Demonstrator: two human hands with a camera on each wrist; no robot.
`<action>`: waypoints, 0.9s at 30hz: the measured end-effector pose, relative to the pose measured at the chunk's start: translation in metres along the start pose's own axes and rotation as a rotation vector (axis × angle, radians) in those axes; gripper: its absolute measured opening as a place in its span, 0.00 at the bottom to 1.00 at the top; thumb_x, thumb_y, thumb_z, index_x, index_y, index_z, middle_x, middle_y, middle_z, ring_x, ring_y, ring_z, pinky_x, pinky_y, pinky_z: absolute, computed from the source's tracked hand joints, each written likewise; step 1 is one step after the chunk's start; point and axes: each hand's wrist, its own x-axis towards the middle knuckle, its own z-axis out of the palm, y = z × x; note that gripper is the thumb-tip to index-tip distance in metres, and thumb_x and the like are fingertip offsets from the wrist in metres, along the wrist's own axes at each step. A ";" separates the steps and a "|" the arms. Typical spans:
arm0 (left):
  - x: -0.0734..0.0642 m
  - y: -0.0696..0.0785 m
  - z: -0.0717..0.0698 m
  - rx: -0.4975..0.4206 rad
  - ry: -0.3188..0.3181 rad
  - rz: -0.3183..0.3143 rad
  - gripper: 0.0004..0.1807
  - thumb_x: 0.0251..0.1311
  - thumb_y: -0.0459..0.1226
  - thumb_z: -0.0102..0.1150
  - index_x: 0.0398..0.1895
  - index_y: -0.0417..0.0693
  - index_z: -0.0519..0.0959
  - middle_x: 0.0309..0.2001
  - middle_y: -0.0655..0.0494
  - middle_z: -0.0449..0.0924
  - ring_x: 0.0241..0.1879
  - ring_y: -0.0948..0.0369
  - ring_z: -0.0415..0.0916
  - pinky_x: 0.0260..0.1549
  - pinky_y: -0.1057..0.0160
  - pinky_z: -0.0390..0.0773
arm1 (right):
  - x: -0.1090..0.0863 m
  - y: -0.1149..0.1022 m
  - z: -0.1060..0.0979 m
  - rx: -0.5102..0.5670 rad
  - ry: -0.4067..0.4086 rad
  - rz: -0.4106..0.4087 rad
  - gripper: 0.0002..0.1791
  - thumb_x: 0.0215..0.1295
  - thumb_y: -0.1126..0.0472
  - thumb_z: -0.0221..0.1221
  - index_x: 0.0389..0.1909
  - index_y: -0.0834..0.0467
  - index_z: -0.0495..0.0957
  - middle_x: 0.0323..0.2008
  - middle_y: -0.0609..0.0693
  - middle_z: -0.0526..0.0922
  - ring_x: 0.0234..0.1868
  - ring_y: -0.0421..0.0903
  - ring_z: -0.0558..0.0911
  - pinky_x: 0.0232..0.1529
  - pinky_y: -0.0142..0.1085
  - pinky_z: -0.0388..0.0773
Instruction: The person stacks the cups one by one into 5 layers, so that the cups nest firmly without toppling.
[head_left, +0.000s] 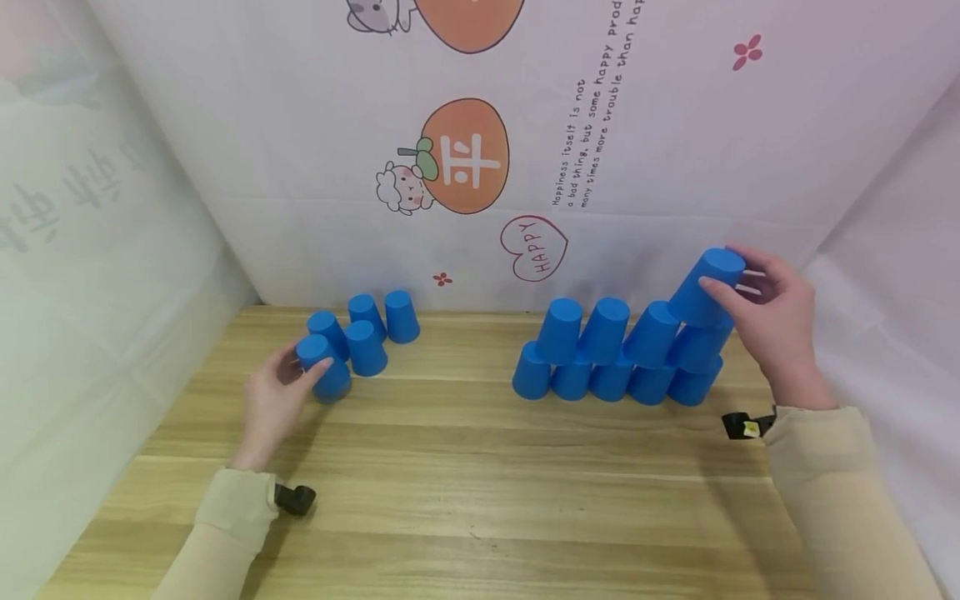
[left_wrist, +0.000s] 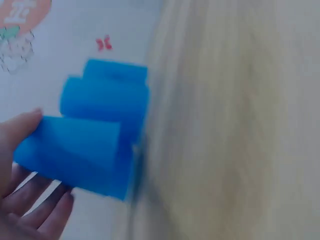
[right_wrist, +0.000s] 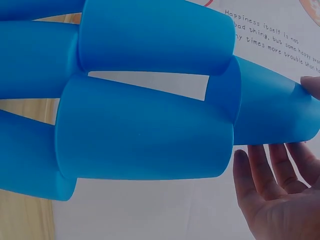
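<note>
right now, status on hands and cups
Right hand holding top cup at right end of stack. Left hand gripping frontmost loose cup. No obstruction visible.

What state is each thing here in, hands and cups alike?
Left-held cup: upside down; lifted or not, unclear.
Left hand: holding that cup.
Four other left-side cups: upside down, unheld.
Right-held cup: upside down, at the stack's top right.
Right hand: holding that cup.
Stack: upside-down cups, four above five.
</note>
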 end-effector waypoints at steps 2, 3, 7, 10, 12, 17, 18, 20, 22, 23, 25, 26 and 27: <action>0.001 0.014 0.005 -0.033 0.048 0.059 0.36 0.64 0.52 0.68 0.69 0.41 0.73 0.63 0.43 0.77 0.61 0.47 0.76 0.59 0.46 0.76 | 0.000 0.000 0.000 0.001 0.000 -0.003 0.31 0.67 0.54 0.68 0.71 0.46 0.74 0.63 0.49 0.76 0.54 0.39 0.78 0.60 0.33 0.76; 0.001 0.023 0.008 -0.055 0.065 0.092 0.35 0.64 0.51 0.68 0.68 0.42 0.74 0.62 0.44 0.78 0.60 0.48 0.76 0.60 0.46 0.75 | -0.001 0.001 0.000 0.001 -0.001 -0.004 0.31 0.67 0.54 0.67 0.71 0.46 0.74 0.62 0.48 0.76 0.54 0.38 0.78 0.60 0.33 0.76; 0.002 0.069 0.024 -0.145 0.074 0.233 0.30 0.63 0.45 0.72 0.65 0.41 0.77 0.56 0.47 0.81 0.55 0.53 0.79 0.58 0.47 0.77 | -0.002 0.001 0.000 -0.010 -0.010 0.003 0.32 0.67 0.53 0.67 0.72 0.47 0.72 0.61 0.48 0.76 0.54 0.38 0.77 0.61 0.34 0.75; 0.000 0.105 0.041 -0.219 0.039 0.309 0.29 0.61 0.42 0.73 0.63 0.42 0.77 0.54 0.49 0.83 0.52 0.56 0.80 0.57 0.51 0.78 | -0.003 0.001 0.000 -0.021 -0.019 0.017 0.33 0.67 0.52 0.67 0.72 0.47 0.71 0.62 0.49 0.76 0.55 0.38 0.77 0.62 0.36 0.74; -0.001 0.126 0.055 -0.266 -0.001 0.339 0.29 0.61 0.42 0.74 0.63 0.44 0.77 0.55 0.52 0.83 0.52 0.58 0.80 0.57 0.52 0.78 | -0.003 0.001 0.001 -0.031 -0.023 0.025 0.33 0.68 0.51 0.67 0.73 0.46 0.70 0.63 0.49 0.76 0.56 0.40 0.77 0.63 0.37 0.74; 0.001 0.170 0.095 -0.353 -0.114 0.425 0.29 0.61 0.44 0.74 0.63 0.49 0.76 0.57 0.58 0.82 0.54 0.61 0.79 0.58 0.55 0.77 | -0.004 0.002 0.001 -0.049 -0.034 0.029 0.34 0.68 0.49 0.67 0.73 0.46 0.70 0.64 0.51 0.76 0.59 0.45 0.78 0.63 0.40 0.74; 0.002 0.178 0.104 -0.363 -0.134 0.448 0.29 0.61 0.44 0.74 0.63 0.49 0.76 0.58 0.58 0.82 0.55 0.61 0.79 0.58 0.56 0.77 | -0.004 0.002 0.001 -0.049 -0.037 0.029 0.34 0.68 0.49 0.67 0.73 0.46 0.70 0.64 0.51 0.76 0.59 0.46 0.78 0.63 0.40 0.74; 0.004 0.193 0.120 -0.377 -0.174 0.485 0.28 0.61 0.43 0.73 0.63 0.49 0.75 0.58 0.59 0.82 0.55 0.62 0.79 0.57 0.58 0.77 | -0.004 0.002 0.001 -0.055 -0.043 0.028 0.34 0.68 0.49 0.67 0.73 0.47 0.70 0.64 0.52 0.76 0.59 0.47 0.78 0.63 0.41 0.74; 0.008 0.209 0.135 -0.381 -0.224 0.520 0.29 0.62 0.42 0.73 0.64 0.48 0.75 0.58 0.59 0.81 0.55 0.63 0.79 0.57 0.58 0.78 | -0.004 0.003 0.001 -0.065 -0.045 0.033 0.33 0.67 0.48 0.67 0.72 0.47 0.71 0.63 0.52 0.76 0.58 0.46 0.78 0.63 0.42 0.75; 0.011 0.218 0.142 -0.383 -0.251 0.527 0.29 0.62 0.43 0.73 0.64 0.48 0.75 0.58 0.59 0.81 0.56 0.63 0.78 0.57 0.59 0.78 | -0.004 0.003 0.001 -0.069 -0.046 0.036 0.33 0.67 0.48 0.67 0.72 0.47 0.71 0.63 0.52 0.77 0.58 0.45 0.78 0.63 0.43 0.75; 0.018 0.234 0.156 -0.372 -0.304 0.521 0.30 0.62 0.45 0.72 0.65 0.50 0.74 0.59 0.61 0.80 0.56 0.66 0.77 0.57 0.60 0.78 | -0.005 0.004 0.001 -0.079 -0.047 0.041 0.33 0.67 0.47 0.67 0.72 0.47 0.71 0.63 0.52 0.77 0.56 0.43 0.78 0.62 0.43 0.75; 0.022 0.241 0.163 -0.362 -0.336 0.508 0.30 0.63 0.47 0.71 0.66 0.52 0.74 0.59 0.62 0.79 0.56 0.67 0.77 0.57 0.61 0.77 | -0.005 0.004 0.001 -0.086 -0.048 0.045 0.33 0.67 0.46 0.67 0.72 0.47 0.71 0.62 0.52 0.77 0.56 0.41 0.77 0.62 0.43 0.76; 0.026 0.247 0.169 -0.347 -0.356 0.503 0.31 0.63 0.48 0.71 0.67 0.52 0.74 0.59 0.62 0.79 0.56 0.67 0.76 0.57 0.62 0.77 | -0.005 0.004 0.001 -0.092 -0.050 0.047 0.34 0.67 0.45 0.67 0.71 0.47 0.72 0.62 0.52 0.77 0.55 0.40 0.77 0.61 0.43 0.76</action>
